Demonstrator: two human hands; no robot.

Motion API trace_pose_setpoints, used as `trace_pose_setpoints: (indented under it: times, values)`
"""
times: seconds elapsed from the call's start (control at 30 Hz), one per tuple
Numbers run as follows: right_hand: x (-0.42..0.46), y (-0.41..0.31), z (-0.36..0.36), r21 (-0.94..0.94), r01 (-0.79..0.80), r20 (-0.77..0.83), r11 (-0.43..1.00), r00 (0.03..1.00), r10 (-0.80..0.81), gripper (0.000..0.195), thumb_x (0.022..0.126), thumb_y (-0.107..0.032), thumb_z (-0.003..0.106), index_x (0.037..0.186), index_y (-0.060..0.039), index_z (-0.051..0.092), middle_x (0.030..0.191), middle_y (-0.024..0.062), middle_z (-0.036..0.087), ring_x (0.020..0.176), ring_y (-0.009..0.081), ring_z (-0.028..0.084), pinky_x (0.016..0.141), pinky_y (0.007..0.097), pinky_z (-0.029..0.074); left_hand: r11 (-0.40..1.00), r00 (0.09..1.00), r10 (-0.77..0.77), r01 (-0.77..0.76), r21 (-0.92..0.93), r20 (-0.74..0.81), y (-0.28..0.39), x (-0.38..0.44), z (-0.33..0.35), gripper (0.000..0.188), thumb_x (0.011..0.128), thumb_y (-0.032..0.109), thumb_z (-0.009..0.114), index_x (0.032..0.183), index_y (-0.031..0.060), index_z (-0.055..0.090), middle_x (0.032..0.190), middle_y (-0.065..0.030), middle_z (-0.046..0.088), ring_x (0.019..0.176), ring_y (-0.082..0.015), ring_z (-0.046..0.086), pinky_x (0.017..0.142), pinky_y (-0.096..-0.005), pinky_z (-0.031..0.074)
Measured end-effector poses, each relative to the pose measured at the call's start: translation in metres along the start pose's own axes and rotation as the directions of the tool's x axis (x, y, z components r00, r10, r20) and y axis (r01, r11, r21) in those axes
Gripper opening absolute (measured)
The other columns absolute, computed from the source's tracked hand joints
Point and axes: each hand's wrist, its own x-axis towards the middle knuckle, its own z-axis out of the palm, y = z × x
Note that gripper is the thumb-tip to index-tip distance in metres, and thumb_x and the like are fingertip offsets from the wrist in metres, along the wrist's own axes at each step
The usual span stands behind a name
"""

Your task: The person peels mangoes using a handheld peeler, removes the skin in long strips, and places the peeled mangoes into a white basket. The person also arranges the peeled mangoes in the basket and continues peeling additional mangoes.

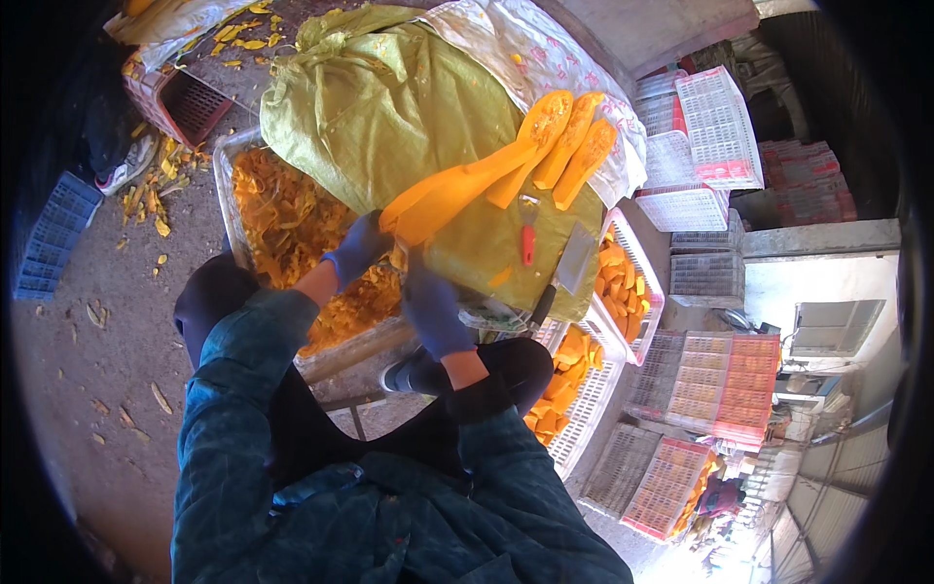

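My left hand point(361, 248), in a blue glove, grips the near end of a long peeled orange pumpkin piece point(467, 182). Its wide far end shows a hollow with stringy pulp. Just below that near end is my right hand point(436, 303), also gloved and blurred by motion; whether it holds anything is hidden. Three more cut pumpkin pieces point(584, 157) lie beside the long one on a yellow-green woven sack point(408, 95). A peeler with a red handle point(527, 237) and a cleaver point(575, 255) with a black handle rest to the right.
Under my hands stands a tub point(321, 369) of orange peelings and pulp. Plastic crates point(606, 409) of pumpkin chunks are at my right, with stacked crates point(700, 387) beyond. At left are a blue crate point(55, 237), scattered peelings point(157, 197) and another person's shoe point(131, 164).
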Motion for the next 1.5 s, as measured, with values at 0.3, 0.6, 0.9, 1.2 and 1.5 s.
trace_pose_setpoints:
  times: [0.3,0.6,0.9,1.2,1.5]
  values:
    - [0.055,0.059,-0.041,-0.126,-0.268,-0.151,0.955,0.957,0.249,0.067,0.088,-0.030,0.071,0.140,0.0012,0.042,0.093,0.0191,0.070,0.081,0.0407,0.069,0.065,0.0504,0.055,0.991,0.988,-0.135,0.136,-0.011,0.072,0.043,-0.016,0.024,0.048,0.084,0.003,0.061,0.132,-0.0009,0.058,0.109,-0.0132,0.069,0.090,-0.0199,0.065,0.078,-0.0351,0.054]
    - [-0.008,-0.012,0.003,0.027,-0.132,-0.047,0.991,0.990,0.133,0.034,0.089,-0.011,0.058,0.121,-0.0019,0.063,0.101,0.0175,0.066,0.092,0.0312,0.065,0.082,0.0446,0.053,0.991,0.997,0.007,-0.016,-0.134,-0.070,0.010,-0.022,0.013,0.047,0.084,0.005,0.059,0.131,-0.0011,0.058,0.114,-0.0199,0.069,0.099,-0.0222,0.068,0.082,-0.0359,0.055]
    - [0.014,0.015,-0.008,0.019,0.000,-0.246,1.000,0.969,0.005,0.045,0.095,-0.013,0.056,0.137,0.0011,0.047,0.091,0.0259,0.068,0.082,0.0414,0.068,0.068,0.0522,0.054,0.967,0.991,-0.075,0.098,-0.236,0.107,0.009,-0.011,0.003,0.041,0.086,0.003,0.061,0.127,-0.0026,0.059,0.110,-0.0112,0.069,0.096,-0.0232,0.068,0.080,-0.0376,0.059]
    - [0.028,0.007,0.006,0.063,0.009,-0.337,0.998,0.941,0.013,0.055,0.094,-0.012,0.057,0.144,0.0021,0.039,0.081,0.0229,0.068,0.073,0.0426,0.067,0.063,0.0531,0.052,0.821,0.929,-0.309,0.368,-0.436,0.202,0.058,-0.037,0.007,0.036,0.090,0.004,0.058,0.126,0.0014,0.058,0.110,-0.0073,0.065,0.095,-0.0192,0.067,0.073,-0.0413,0.064]
    - [-0.011,0.005,-0.012,0.086,0.153,-0.184,0.985,0.974,-0.135,0.054,0.093,-0.015,0.058,0.142,0.0008,0.041,0.086,0.0238,0.068,0.079,0.0408,0.068,0.066,0.0535,0.052,0.859,0.946,-0.243,0.312,-0.405,0.213,0.032,-0.020,0.006,0.039,0.087,0.004,0.061,0.126,0.0015,0.060,0.103,-0.0083,0.067,0.088,-0.0173,0.067,0.073,-0.0338,0.060]
